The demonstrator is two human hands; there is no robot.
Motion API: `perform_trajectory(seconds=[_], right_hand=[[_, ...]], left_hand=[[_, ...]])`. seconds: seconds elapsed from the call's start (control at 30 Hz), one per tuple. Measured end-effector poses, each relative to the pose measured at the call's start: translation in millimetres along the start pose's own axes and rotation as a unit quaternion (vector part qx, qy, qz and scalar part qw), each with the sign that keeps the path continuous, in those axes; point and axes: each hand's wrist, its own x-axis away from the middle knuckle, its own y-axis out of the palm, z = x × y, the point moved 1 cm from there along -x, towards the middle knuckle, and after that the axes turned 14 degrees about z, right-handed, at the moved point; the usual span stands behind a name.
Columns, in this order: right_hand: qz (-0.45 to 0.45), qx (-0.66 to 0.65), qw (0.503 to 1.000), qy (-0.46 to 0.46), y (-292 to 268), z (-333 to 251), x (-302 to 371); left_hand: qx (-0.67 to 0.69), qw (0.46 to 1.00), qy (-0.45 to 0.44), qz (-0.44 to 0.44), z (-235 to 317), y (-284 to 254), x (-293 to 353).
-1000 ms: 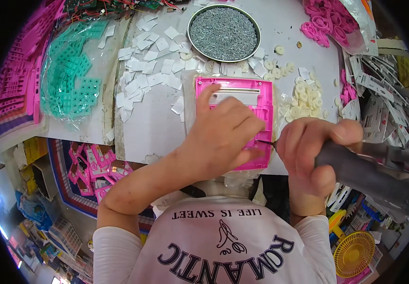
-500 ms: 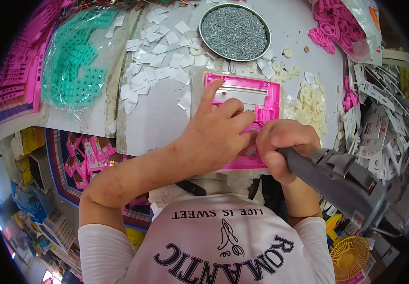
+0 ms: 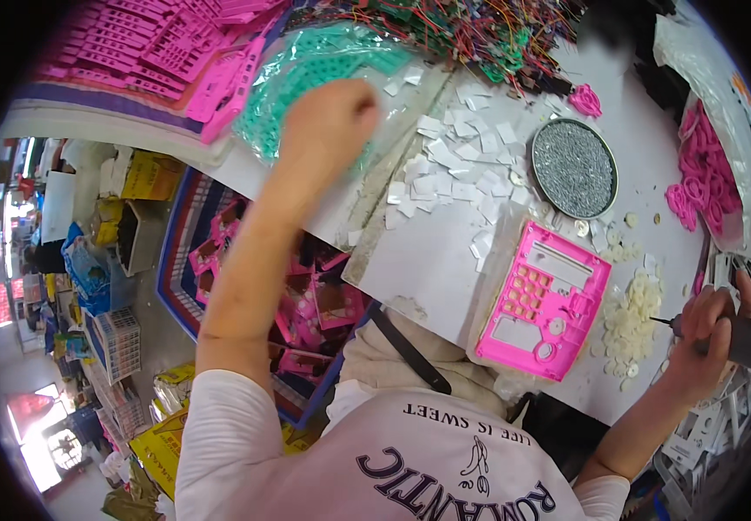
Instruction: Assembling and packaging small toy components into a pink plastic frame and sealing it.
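White worktop [image 3: 428, 286] mid-view, crowded; clock directions run from the pink plastic casing [image 3: 556, 300], which lies on it near my lap, button grid and round cutouts showing. My left hand [image 3: 328, 126] is at 10 o'clock, motion-blurred, fingers look curled, over a clear bag of green pads [image 3: 332, 50]; can't tell if it touches or holds anything. My right hand [image 3: 711, 328] at 3, wrapped round a dark grey electric screwdriver [image 3: 747, 343], one finger lifted, bit [image 3: 662, 320] aimed toward 9. Cream plastic discs [image 3: 636, 313] heaped between casing and bit. Round metal bowl [image 3: 617, 184] full of screws [image 3: 573, 167] at 12 to 1, white square pieces [image 3: 458, 165] at 11, wired circuit boards [image 3: 471, 39] farther out, 11 to 12. Pink moulded parts [image 3: 707, 165] at 2, in a white plastic bag [image 3: 705, 52]. Stacked pink panels [image 3: 163, 52] far out at 10. Blue crate [image 3: 167, 300] at 9, beside the worktop, pink parts inside
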Motion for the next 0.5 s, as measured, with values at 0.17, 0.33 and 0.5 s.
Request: perform_trajectory(seconds=[0.17,0.33,0.5], right_hand=[[-0.038,-0.002,0.999,0.029,1,16,-18],[0.158,0.238,0.94,-0.188,16,-6,-3],[0.079,0.236,0.878,-0.409,41,-23,48]], left_hand=[[0.021,0.986,0.041,-0.161,-44,-18,-7],[0.099,0.967,0.228,0.059,8,-41,13],[0.171,0.931,0.287,0.148,56,-29,59]])
